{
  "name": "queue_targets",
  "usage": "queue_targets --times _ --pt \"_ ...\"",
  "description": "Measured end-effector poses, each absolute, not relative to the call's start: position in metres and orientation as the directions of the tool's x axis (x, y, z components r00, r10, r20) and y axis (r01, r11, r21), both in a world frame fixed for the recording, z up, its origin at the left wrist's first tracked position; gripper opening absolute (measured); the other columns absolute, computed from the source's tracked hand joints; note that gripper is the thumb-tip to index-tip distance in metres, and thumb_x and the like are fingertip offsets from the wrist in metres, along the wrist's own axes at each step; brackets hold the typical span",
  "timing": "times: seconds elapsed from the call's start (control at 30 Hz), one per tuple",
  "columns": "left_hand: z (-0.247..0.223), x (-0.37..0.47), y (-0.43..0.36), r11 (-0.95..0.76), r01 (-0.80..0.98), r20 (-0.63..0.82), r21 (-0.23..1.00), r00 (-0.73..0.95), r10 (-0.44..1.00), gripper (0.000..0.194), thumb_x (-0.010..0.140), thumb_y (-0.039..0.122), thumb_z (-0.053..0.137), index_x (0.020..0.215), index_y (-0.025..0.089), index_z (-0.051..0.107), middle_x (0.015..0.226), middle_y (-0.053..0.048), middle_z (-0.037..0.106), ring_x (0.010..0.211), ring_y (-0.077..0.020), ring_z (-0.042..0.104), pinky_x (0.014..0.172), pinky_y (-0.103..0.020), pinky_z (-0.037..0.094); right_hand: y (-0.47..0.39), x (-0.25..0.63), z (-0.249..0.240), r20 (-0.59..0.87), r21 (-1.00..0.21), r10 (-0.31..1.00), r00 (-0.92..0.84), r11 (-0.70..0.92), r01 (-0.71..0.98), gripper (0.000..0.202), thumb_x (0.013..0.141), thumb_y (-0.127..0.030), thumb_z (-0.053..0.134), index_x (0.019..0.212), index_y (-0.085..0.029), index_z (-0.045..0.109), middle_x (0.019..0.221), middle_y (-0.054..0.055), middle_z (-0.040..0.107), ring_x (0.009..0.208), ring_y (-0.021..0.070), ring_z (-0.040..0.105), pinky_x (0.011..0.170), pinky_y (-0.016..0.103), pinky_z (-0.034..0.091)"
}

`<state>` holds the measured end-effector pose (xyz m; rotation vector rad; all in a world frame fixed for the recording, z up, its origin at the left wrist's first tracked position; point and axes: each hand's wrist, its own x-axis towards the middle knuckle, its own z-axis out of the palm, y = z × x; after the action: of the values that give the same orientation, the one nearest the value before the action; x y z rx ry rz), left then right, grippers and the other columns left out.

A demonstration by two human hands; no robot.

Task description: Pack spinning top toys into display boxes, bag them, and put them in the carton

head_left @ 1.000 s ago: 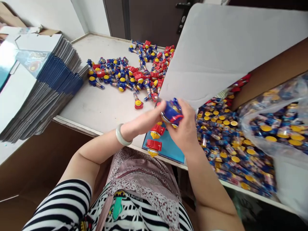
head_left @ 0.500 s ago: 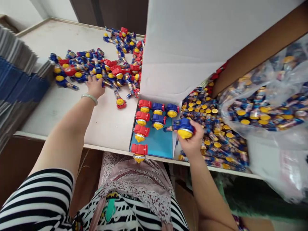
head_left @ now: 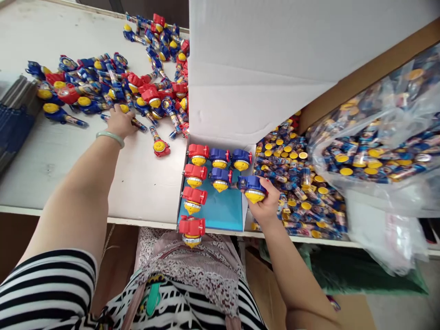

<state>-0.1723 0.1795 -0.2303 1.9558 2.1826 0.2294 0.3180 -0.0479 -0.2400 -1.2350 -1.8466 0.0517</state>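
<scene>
My right hand [head_left: 265, 201] is closed around a blue spinning-top toy [head_left: 253, 187] with a yellow pointed top, at the right edge of an open box [head_left: 244, 215] with a blue bottom. Inside the box, red toys [head_left: 194, 174] form a column on the left, with several blue toys [head_left: 220, 178] beside them. My left hand [head_left: 120, 123] has its fingers closed on a blue toy with a yellow top [head_left: 124, 108] at the near edge of a loose pile; the fingers partly hide it. Near that hand lies a red toy [head_left: 160, 146] with a yellow disc and a tube handle.
The box's white raised lid [head_left: 261, 68] blocks part of the view behind. Many yellow-capped tubes [head_left: 305, 192] lie on the right, beside a clear plastic bag [head_left: 378, 156] full of more. Flat blue-grey stacked cardboard [head_left: 15, 114] stands at the far left of the white table [head_left: 147, 192].
The view has shifted, so most things sit further left. My right hand has brought the blue toy slightly closer to the box. My left hand stays at the pile's near edge.
</scene>
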Motion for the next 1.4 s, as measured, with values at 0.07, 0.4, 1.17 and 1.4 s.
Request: queue_targets --times 0.07,0.4,1.17,1.4 --pt "-0.23 -0.17 0.157 0.058 0.977 -0.068 0.205 -0.045 0.997 0.056 0.086 0.037 0.07 0.133 0.008 0.057 0.149 -0.019 0.025 0.13 -0.0427 0.03 0.108 -0.06 0.036 -0.047 0.316 -0.243 0.664 -0.483 0.739 -0.117 0.542 0.687 0.056 0.083 -0.021 0.064 0.134 -0.031 0.044 0.117 0.012 0.065 0.101 0.0285 0.071 0.076 0.046 0.065" --pt "-0.26 -0.151 -0.006 -0.192 0.935 0.11 0.297 0.166 0.98 0.06 0.081 0.027 0.069 0.139 0.02 0.054 0.152 -0.019 0.033 0.138 -0.0406 0.042 0.11 -0.054 0.046 -0.027 0.33 -0.25 0.733 -0.425 0.646 -0.215 0.681 0.596 0.057 0.077 -0.023 0.074 0.13 -0.024 0.052 0.114 0.01 0.067 0.099 0.0245 0.071 0.082 0.039 0.063" --pt "-0.109 -0.102 -0.057 -0.535 -0.32 0.546 0.782 -0.064 0.835 0.04 0.067 0.04 0.07 0.099 0.018 0.06 0.099 -0.008 0.073 0.087 -0.0271 0.071 0.066 -0.039 0.063 -0.015 0.319 -0.23 0.501 -0.457 0.786 -0.362 0.596 0.66 0.056 0.085 -0.023 0.057 0.14 -0.023 0.047 0.131 0.013 0.063 0.117 0.0286 0.063 0.099 0.048 0.054" --pt "-0.105 -0.039 -0.034 -0.275 -0.3 0.396 0.914 0.504 0.767 0.073 0.066 0.051 0.081 0.13 0.026 0.054 0.14 -0.012 0.058 0.102 -0.0319 0.07 0.087 -0.051 0.061 -0.051 0.312 -0.169 0.462 -0.348 0.834 -0.303 0.485 0.802 0.064 0.086 -0.039 0.07 0.146 -0.029 0.049 0.145 0.017 0.047 0.138 0.0425 0.043 0.11 0.068 0.036"
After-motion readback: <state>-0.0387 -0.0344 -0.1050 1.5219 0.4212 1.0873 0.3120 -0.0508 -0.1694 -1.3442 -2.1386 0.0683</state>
